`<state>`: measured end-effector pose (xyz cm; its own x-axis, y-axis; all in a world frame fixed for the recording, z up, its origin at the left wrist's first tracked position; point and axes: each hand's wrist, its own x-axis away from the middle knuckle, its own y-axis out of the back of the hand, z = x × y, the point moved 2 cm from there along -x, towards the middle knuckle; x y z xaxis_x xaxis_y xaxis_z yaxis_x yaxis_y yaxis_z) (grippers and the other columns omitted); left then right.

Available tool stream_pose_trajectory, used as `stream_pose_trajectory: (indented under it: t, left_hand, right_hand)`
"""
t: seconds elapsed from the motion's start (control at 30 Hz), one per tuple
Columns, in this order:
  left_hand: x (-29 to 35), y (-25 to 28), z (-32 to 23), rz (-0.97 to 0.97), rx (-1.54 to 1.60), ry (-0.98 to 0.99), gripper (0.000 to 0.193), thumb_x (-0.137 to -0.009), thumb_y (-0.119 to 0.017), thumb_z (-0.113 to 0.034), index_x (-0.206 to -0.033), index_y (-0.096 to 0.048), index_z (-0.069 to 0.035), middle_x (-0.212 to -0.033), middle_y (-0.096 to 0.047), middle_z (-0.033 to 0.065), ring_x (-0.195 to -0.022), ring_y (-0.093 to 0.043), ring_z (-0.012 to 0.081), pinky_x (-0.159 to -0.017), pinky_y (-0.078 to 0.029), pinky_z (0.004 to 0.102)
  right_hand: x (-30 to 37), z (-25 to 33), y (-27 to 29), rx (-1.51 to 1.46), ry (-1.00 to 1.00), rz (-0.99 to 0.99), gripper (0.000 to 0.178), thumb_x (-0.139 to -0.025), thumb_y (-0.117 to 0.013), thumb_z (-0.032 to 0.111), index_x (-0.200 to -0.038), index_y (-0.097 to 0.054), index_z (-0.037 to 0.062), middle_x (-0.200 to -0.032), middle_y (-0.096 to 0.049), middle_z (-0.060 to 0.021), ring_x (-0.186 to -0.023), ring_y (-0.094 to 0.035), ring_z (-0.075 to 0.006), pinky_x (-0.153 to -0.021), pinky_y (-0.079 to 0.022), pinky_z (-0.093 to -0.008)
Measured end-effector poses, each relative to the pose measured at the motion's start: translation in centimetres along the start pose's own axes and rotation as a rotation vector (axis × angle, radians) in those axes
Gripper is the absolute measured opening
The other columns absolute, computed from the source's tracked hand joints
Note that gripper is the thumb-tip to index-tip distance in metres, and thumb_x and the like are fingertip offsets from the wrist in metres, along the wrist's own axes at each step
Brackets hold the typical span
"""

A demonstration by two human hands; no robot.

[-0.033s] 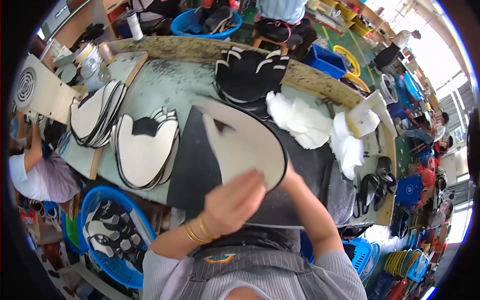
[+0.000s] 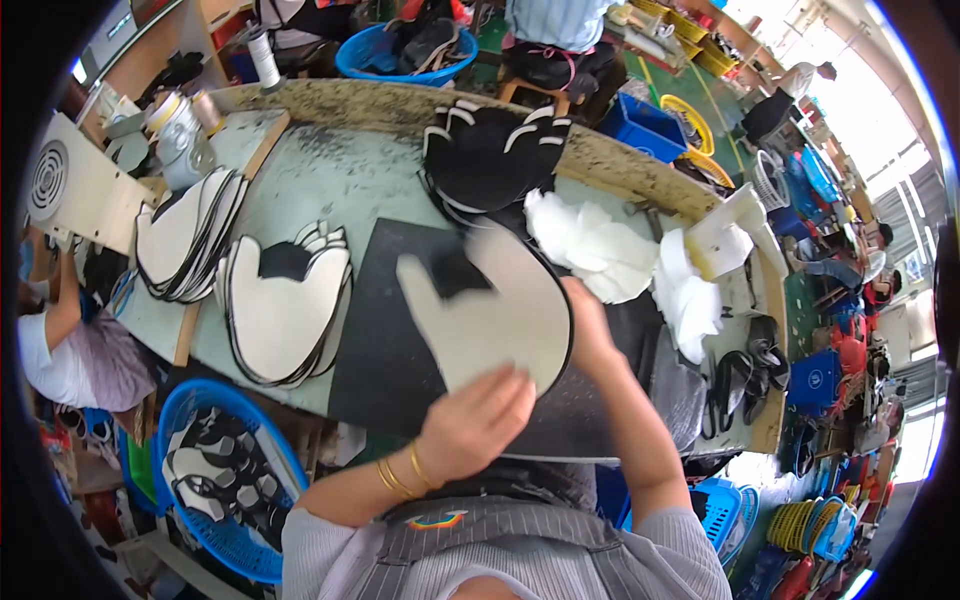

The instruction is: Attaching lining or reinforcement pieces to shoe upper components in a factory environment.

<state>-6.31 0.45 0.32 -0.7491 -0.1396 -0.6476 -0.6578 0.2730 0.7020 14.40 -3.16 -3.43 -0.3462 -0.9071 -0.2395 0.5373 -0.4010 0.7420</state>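
Note:
A cream, U-shaped shoe upper [image 2: 515, 325] with a black edge is held up over a dark board [image 2: 375, 340] on the bench. My left hand [image 2: 475, 425] is closed on its lower edge, thumb and fingers pressed together. At the right edge of the shoe upper is my right hand [image 2: 592, 322], closed, its fingertips partly hidden behind the piece. The upper's two arms point away from me and are smeared by motion. Left of the board lies a pile of similar cream uppers [image 2: 285, 310]. Behind it is a stack of black uppers [image 2: 490, 160] with white edges.
White thin pieces [image 2: 590, 245] lie heaped right of the board. Black straps [image 2: 740, 380] lie at the bench's right end. Another cream stack [image 2: 190, 235] is at the left, beside a beige machine [image 2: 85, 180]. A blue basket [image 2: 295, 455] of parts stands below. Other people sit nearby.
The shoe upper has turned and spread: its two arms now stand apart with a dark gap between them. Both hands keep hold of it, with the right hand's back more visible.

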Motion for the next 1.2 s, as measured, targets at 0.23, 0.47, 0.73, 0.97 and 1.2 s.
stream_pose_trajectory:
  t: [0.23, 0.47, 0.73, 0.97, 1.2]
  left_hand:
    - [-1.5, -6.3, -0.4, 0.272, 0.248, 0.099, 0.031, -0.082, -0.064, -0.034, -0.084, -0.061, -0.003, -0.064, -0.058, 0.0065, -0.063, -0.060, 0.0223, -0.058, -0.049, 0.0311]
    - [-8.0, -11.5, 1.3, 0.135, 0.350, 0.154, 0.029, -0.085, -0.063, -0.032, -0.081, -0.062, -0.004, -0.067, -0.060, 0.0065, -0.064, -0.060, 0.0235, -0.056, -0.048, 0.0324]
    - [-9.6, -13.8, 3.0, 0.207, 1.582, 1.141, 0.026, -0.091, -0.060, -0.022, -0.108, -0.062, -0.002, -0.095, -0.066, 0.0039, -0.083, -0.061, 0.0104, -0.073, -0.049, 0.0231]
    - [-7.4, -10.3, 3.4, 0.154, 1.343, 1.147, 0.023, -0.089, -0.060, -0.011, -0.110, -0.059, -0.003, -0.095, -0.064, 0.0025, -0.081, -0.062, 0.0088, -0.072, -0.051, 0.0219]
    - [-4.1, -6.1, -0.8, -0.116, 1.377, 1.016, 0.017, -0.095, -0.052, -0.015, -0.101, -0.060, -0.001, -0.093, -0.064, 0.0045, -0.080, -0.061, 0.0094, -0.077, -0.052, 0.0253]
  right_hand:
    - [-0.2, -13.6, 9.4, 0.543, 0.049, -0.326, 0.012, -0.078, -0.062, 0.010, -0.088, -0.064, 0.0025, -0.082, -0.064, -0.0137, -0.088, -0.058, -0.0345, -0.079, -0.046, -0.0424]
    - [-2.9, -16.2, 9.9, 0.444, -0.041, -0.414, 0.008, -0.075, -0.065, 0.010, -0.080, -0.066, 0.0048, -0.085, -0.063, -0.0127, -0.082, -0.055, -0.0323, -0.074, -0.045, -0.0408]
    - [5.4, -4.4, 8.4, 0.579, 0.561, -0.436, 0.036, -0.062, -0.066, 0.002, -0.097, -0.067, 0.0044, -0.102, -0.062, -0.0069, -0.093, -0.059, -0.0222, -0.074, -0.050, -0.0336]
    - [8.4, -1.0, 6.2, 0.479, 0.470, -0.212, 0.034, -0.066, -0.068, 0.002, -0.100, -0.065, 0.0006, -0.098, -0.062, -0.0103, -0.090, -0.058, -0.0268, -0.075, -0.049, -0.0357]
    - [7.6, 5.3, 3.6, 0.005, 0.231, -0.499, 0.026, -0.075, -0.070, -0.002, -0.100, -0.064, 0.0005, -0.090, -0.060, -0.0114, -0.071, -0.059, -0.0218, -0.062, -0.049, -0.0292]
